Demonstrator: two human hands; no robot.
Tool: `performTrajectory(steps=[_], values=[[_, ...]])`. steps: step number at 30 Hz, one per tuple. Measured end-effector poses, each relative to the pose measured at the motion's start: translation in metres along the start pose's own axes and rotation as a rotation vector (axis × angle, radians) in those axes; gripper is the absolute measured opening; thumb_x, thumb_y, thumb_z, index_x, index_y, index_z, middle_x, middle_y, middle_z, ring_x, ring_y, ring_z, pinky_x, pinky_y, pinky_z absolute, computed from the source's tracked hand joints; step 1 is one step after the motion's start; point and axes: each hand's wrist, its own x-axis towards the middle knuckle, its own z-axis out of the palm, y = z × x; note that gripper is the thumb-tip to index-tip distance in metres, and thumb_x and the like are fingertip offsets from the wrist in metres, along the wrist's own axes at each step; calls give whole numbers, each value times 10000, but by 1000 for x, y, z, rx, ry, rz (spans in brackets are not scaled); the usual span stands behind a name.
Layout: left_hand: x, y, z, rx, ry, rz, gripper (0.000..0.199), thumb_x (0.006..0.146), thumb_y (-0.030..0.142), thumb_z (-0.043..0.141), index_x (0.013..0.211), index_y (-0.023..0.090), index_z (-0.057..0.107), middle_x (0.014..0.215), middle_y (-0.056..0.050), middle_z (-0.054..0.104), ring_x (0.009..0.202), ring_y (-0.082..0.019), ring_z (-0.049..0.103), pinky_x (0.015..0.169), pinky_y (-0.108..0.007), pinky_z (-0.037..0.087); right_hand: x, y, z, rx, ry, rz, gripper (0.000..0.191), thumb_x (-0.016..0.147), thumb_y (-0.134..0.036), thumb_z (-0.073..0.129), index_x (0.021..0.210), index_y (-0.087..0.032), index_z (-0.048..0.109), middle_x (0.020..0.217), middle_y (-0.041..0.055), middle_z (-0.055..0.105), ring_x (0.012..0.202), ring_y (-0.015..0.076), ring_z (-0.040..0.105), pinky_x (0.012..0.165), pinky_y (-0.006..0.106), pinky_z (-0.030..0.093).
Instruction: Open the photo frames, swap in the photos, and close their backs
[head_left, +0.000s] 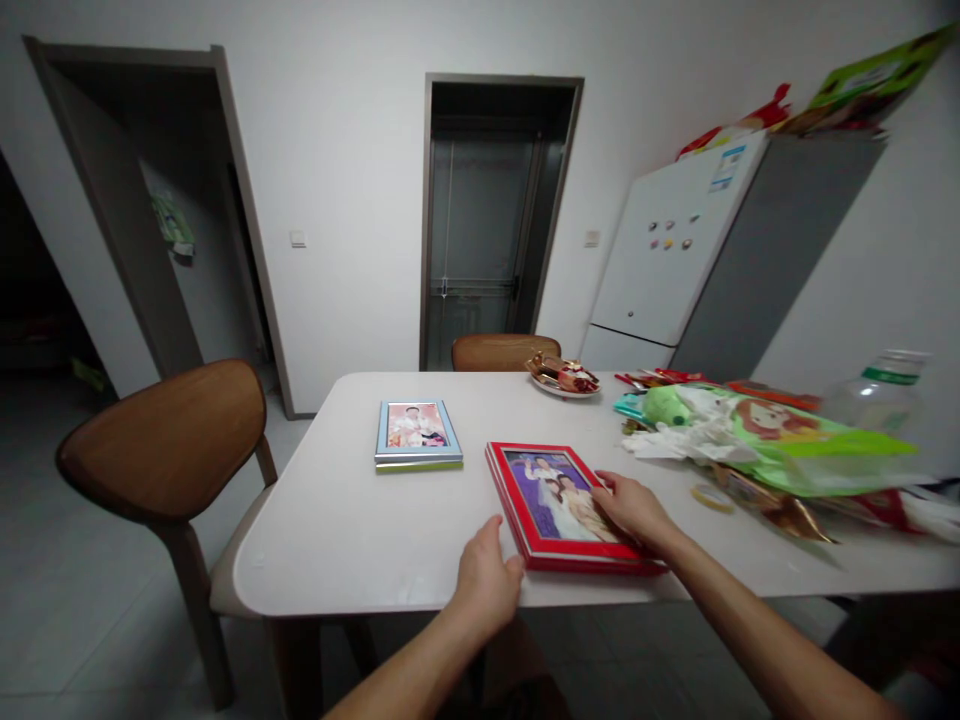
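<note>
A red picture frame point(551, 548) lies near the table's front edge, holding a photo of people in pale clothes on a purple background. Layered edges show beneath it, as of a stack of frames. My right hand point(636, 508) grips its right side, with fingertips over the photo; some fingers are hidden. Close to the frame's lower left corner is my left hand point(486, 575), its thumb raised apart from the fingers; whether the fingertips touch the frame I cannot tell. Farther left, a light blue picture frame point(381, 436) rests on a green-edged one point(420, 466).
On the white table point(345, 540), a plate of wrapped items point(564, 376) stands at the back. Green packaging point(810, 440), white tissue point(686, 440), a tape roll point(711, 498) and a clear jug point(874, 395) crowd the right side. A brown chair point(169, 440) stands left.
</note>
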Motion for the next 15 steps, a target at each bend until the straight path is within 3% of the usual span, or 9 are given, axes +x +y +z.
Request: performTrajectory(steps=[3,10,15], values=[[2,-18,-22,30,47,-25,479,671,162,524,1139,91,449,1175,-132,514,1084,-218,465,933,-308,331,-3,-42,22,-59,9,-153,287,769,-236,473,1029,-146,557,1004,117,591,930,210,539,808,335,401],[-1,-52,-76,123,203,-57,375,703,169,486,1075,132,468,1128,-98,548,1054,-192,487,914,-313,350,-8,-156,104,-125,-33,-477,296,816,-306,447,1071,-159,480,1078,64,508,902,162,522,757,365,448],[-5,-61,-88,204,239,-37,374,694,142,488,1067,117,470,1116,-101,553,1050,-185,492,916,-301,361,0,-185,129,-190,-27,-510,291,811,-302,454,1058,-151,485,1069,69,510,921,172,511,773,380,430]])
